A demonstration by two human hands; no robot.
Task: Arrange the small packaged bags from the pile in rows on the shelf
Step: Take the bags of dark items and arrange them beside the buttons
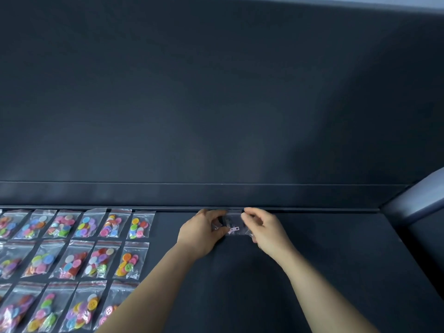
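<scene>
- Your left forearm [153, 292] and right forearm [319, 292] enter from the lower edge and reach over the shelf [324, 248].
- Your left hand [201, 233] pinches the left edge of a clear bag [234, 227]. Your right hand [265, 233] pinches its right edge.
- The bag holds a small pink piece and sits at the back of the shelf, just before the rear ledge [216, 195].
- Button bags [79, 255] lie flat in three rows to the left, apart from it.
</scene>
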